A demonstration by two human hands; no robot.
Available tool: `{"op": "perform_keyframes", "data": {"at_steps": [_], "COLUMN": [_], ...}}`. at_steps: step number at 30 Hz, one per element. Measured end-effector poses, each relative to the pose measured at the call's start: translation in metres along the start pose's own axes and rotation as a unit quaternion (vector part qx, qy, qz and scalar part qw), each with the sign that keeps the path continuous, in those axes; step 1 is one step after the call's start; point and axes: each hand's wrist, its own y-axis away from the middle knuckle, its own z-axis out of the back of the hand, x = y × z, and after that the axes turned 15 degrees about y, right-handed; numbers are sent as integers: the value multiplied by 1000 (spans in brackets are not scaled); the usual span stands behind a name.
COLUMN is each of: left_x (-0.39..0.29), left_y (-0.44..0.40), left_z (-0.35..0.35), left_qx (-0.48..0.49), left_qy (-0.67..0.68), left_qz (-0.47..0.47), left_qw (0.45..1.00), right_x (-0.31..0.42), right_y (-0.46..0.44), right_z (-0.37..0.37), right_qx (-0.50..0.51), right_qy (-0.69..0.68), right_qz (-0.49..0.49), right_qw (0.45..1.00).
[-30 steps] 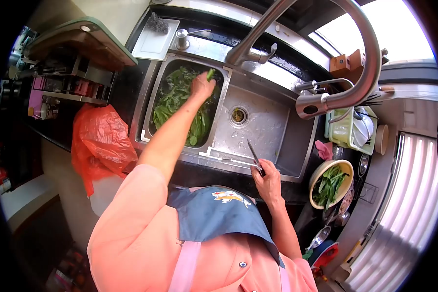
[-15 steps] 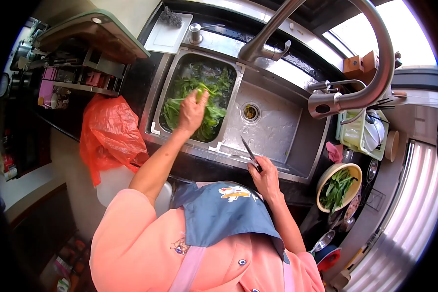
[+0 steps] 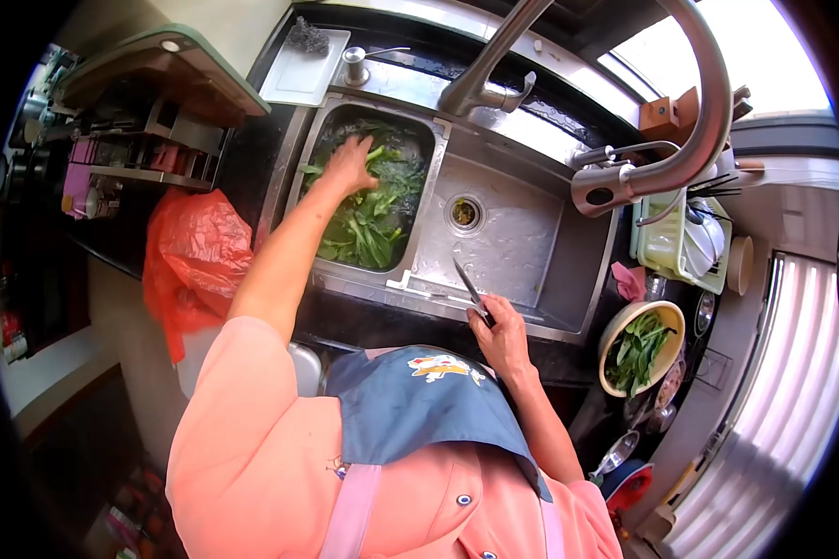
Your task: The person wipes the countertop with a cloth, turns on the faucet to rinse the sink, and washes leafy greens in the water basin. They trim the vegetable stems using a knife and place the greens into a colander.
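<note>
My left hand (image 3: 349,167) is over the metal basin (image 3: 441,140), fingers spread and touching the leafy greens (image 3: 371,233) that lie in water there. Part of the greens is hidden beneath the hand. At the sink's front edge, my right hand (image 3: 503,337) is closed round the dark handle of a knife (image 3: 468,282). Its blade points up and away, over the right part of the sink (image 3: 508,214).
A curved faucet (image 3: 713,121) arches over the sink's right side. On the right stand a bowl of greens (image 3: 645,352) and a green dish rack (image 3: 657,244). A red plastic bag (image 3: 196,256) hangs at the left. A white tray (image 3: 303,70) holds a scrubber.
My left hand has gone from a closed grip on green stems to spread fingers, farther back in the basin. The greens have spread toward the basin's front. My right hand keeps the knife almost still.
</note>
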Motion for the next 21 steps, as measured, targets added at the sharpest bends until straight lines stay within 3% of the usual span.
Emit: {"op": "perform_keyframes", "data": {"at_steps": [2,5,7,9,10,12,16,20,21], "left_x": [3,4,4,4,3,-4,-26,-18,-8], "left_y": [-8,6,22,44,57,79,109,127,138], "left_z": [-11,-24,-24,-15,-8,6,41,61,69], "left_qx": [81,22,-72,-117,-135,-173,-178,-180,-142], "left_qy": [7,90,181,317,366,463,527,617,648], "left_qz": [85,154,155,173,142,76,41,19,19], "left_qw": [993,984,969,925,910,866,830,766,748], "right_x": [-4,-5,-5,-5,-2,11,61,73,62], "right_y": [1,-1,-14,-34,-45,-74,-123,-107,-85], "right_z": [-2,-3,-5,-15,-20,-25,-20,7,-13], "right_qx": [-12,-15,-10,9,21,3,32,177,207], "right_qy": [-9,-12,-21,-105,-147,-156,-229,50,33], "right_qz": [-6,-10,-12,-63,-87,-44,-5,106,165], "right_qw": [1000,1000,1000,992,985,987,973,977,964]}}
